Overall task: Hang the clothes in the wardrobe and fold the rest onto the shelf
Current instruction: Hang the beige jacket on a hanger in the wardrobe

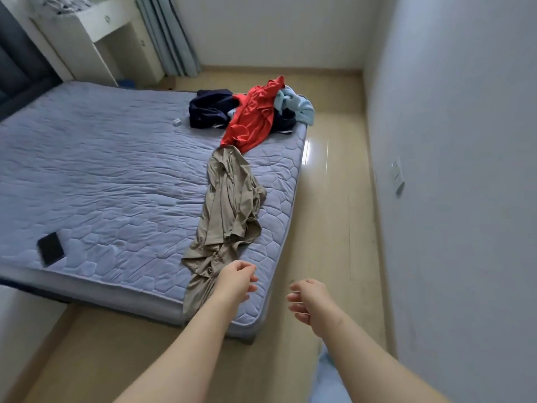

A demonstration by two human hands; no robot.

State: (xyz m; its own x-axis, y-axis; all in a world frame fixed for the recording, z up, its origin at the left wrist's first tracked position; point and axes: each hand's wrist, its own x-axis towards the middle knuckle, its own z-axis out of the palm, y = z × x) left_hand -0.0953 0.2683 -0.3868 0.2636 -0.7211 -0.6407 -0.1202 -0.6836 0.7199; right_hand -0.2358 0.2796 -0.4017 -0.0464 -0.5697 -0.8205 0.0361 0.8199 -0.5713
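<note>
Left hand [235, 282] and right hand [309, 298] slack, empty; four garments [229, 205], one phone [50, 248] on bed [116, 170].

Clothes pile [252, 112] on mattress [101, 170], far right corner; long garment [229, 199] runs from it along right edge; phone [50, 248] near left.

Khaki garment [229, 205], red shirt [251, 120], navy clothes [207, 107], pale blue towel [302, 107], lavender quilted mattress [101, 170], black phone [50, 248]

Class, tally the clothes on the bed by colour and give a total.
khaki garment: 1
red garment: 1
light blue garment: 1
navy garment: 1 at least, bunched partly under the red
Total: 4 at least
</note>
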